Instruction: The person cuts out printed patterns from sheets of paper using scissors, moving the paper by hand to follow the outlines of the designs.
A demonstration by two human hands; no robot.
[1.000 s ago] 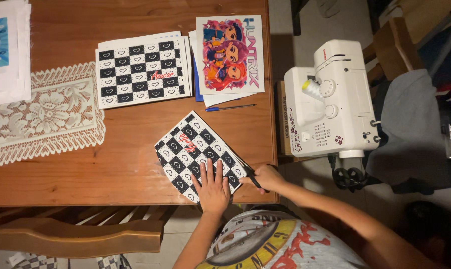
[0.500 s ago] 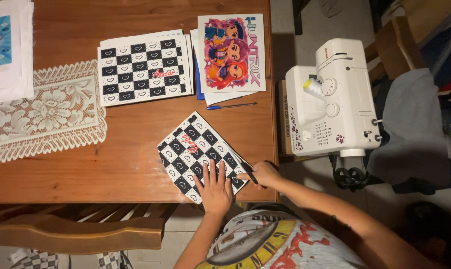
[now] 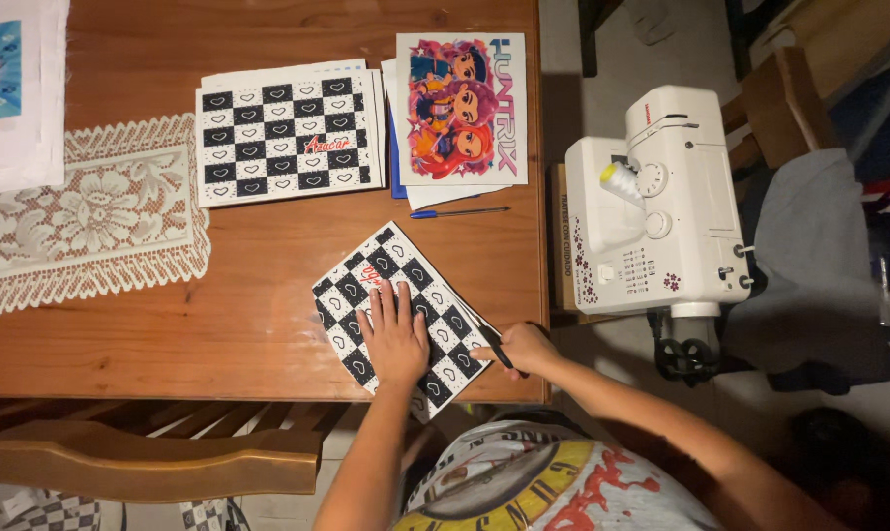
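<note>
My left hand (image 3: 396, 339) lies flat, fingers apart, on a black-and-white checkered sheet with small hearts (image 3: 391, 270) that sits tilted near the front edge of the wooden table (image 3: 258, 285). My right hand (image 3: 524, 346) grips a thin dark tool, a pen or a blade (image 3: 496, 348), its tip at the sheet's right edge. A thin stack of sheets lies under the top one.
A second checkered sheet stack (image 3: 288, 133) and a colourful cartoon print (image 3: 462, 95) lie at the back, a blue pen (image 3: 460, 211) below the print. A lace doily (image 3: 81, 216) lies at the left. A white sewing machine (image 3: 656, 202) stands right of the table. A wooden chair back (image 3: 150, 462) is near me.
My right hand has slid the tool a little along the sheet's right edge. My left hand stays pressed on the sheet.
</note>
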